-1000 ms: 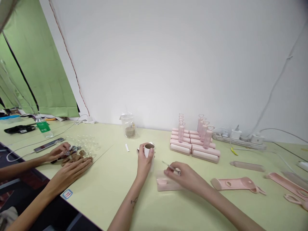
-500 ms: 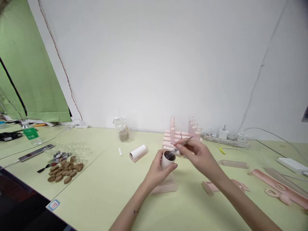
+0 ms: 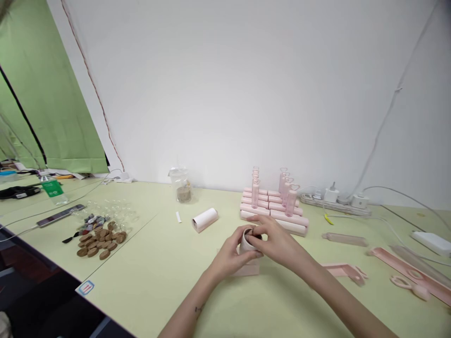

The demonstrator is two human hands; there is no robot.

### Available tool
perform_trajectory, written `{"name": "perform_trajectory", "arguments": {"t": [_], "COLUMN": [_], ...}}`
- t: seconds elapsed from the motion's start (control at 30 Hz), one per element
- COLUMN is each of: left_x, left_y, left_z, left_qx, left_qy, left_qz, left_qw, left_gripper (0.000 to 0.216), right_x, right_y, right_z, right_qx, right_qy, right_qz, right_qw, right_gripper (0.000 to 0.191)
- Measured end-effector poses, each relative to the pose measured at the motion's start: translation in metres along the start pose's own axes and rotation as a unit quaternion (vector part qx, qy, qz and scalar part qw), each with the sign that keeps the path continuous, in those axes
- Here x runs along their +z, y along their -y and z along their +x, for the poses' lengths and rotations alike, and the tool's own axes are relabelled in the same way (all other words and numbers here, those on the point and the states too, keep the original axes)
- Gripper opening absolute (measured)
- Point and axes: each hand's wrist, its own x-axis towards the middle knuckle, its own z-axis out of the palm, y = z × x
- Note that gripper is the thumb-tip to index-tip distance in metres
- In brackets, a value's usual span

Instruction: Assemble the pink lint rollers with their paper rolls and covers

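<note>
My left hand (image 3: pixel 230 256) is wrapped round a short white roll (image 3: pixel 245 245), held upright with its hollow end facing up. My right hand (image 3: pixel 273 237) has thumb and fingers pinched at that opening, tips reaching inside; what they hold, if anything, is hidden. Just beneath the hands lies a pale pink flat piece (image 3: pixel 248 270) on the table. Behind them, pink and white rolls (image 3: pixel 255 203) lie in rows. Several upright pink tubes with heart-shaped loops (image 3: pixel 291 202) stand on these rows. Another white and pink roll (image 3: pixel 205 219) lies to the left.
Brown discs (image 3: pixel 102 240) and clear bubbles (image 3: pixel 116 211) are heaped at left, near a phone (image 3: pixel 60 215) and a bottle (image 3: pixel 52 188). A clear bag (image 3: pixel 182 185) stands by the wall. Pink handle parts (image 3: pixel 347 271), a pink tray (image 3: pixel 405 267) and a power strip (image 3: pixel 334 204) are at right.
My right hand has lowered toward the roll, its fingertips now inside the opening. The slim shiny piece it held above the opening no longer shows. The view has shifted slightly.
</note>
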Motion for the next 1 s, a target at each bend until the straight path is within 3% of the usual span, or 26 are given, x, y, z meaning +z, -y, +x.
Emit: {"name": "perform_trajectory", "arguments": {"t": [0.07, 0.13, 0.2, 0.3, 0.37, 0.47, 0.53, 0.67, 0.73, 0.83, 0.9, 1.0], "left_x": [0.000, -0.002, -0.006, -0.015, -0.018, -0.016, -0.011, -0.005, -0.011, -0.035, -0.057, -0.083], "left_y": [0.001, 0.002, 0.003, -0.001, -0.005, -0.004, 0.001, 0.013, 0.019, 0.031, 0.041, 0.053], "left_z": [0.000, 0.001, 0.003, 0.005, 0.005, 0.001, -0.005, -0.018, -0.022, -0.021, -0.018, -0.008], "left_qx": [-0.004, -0.011, -0.021, -0.032, -0.044, -0.078, -0.095, -0.066, -0.051, -0.042, -0.044, -0.032], "left_qy": [0.013, -0.011, -0.068, -0.116, -0.052, 0.081, 0.121, 0.155, 0.139, 0.084, 0.051, 0.018], "left_qz": [0.000, -0.010, -0.033, 0.012, 0.143, 0.354, 0.416, 0.449, 0.482, 0.549, 0.574, 0.590], "left_qw": [1.000, 1.000, 0.997, 0.993, 0.987, 0.928, 0.896, 0.878, 0.864, 0.830, 0.816, 0.807], "left_gripper": [0.043, 0.046, 0.052, 0.049, 0.044, 0.044, 0.048, 0.069, 0.070, 0.049, 0.042, 0.040], "right_x": [-0.004, -0.015, -0.031, -0.058, -0.072, -0.080, -0.079, -0.073, -0.073, -0.081, -0.088, -0.093], "right_y": [0.002, 0.008, 0.017, 0.031, 0.037, 0.041, 0.042, 0.047, 0.048, 0.037, 0.016, -0.031], "right_z": [-0.001, -0.003, -0.005, -0.013, -0.020, -0.028, -0.031, -0.033, -0.034, -0.032, -0.030, -0.034], "right_qx": [-0.007, -0.025, -0.031, -0.015, -0.011, -0.030, -0.041, -0.044, -0.047, -0.030, -0.015, 0.007], "right_qy": [0.018, -0.022, -0.138, -0.336, -0.411, -0.447, -0.437, -0.378, -0.368, -0.341, -0.261, -0.058], "right_qz": [0.019, 0.082, 0.170, 0.235, 0.235, 0.239, 0.236, 0.208, 0.213, 0.171, 0.064, -0.106], "right_qw": [1.000, 0.996, 0.975, 0.912, 0.881, 0.861, 0.867, 0.901, 0.904, 0.924, 0.963, 0.993], "right_gripper": [0.031, 0.025, 0.021, 0.019, 0.017, 0.015, 0.014, 0.020, 0.027, 0.030, 0.027, 0.017]}}
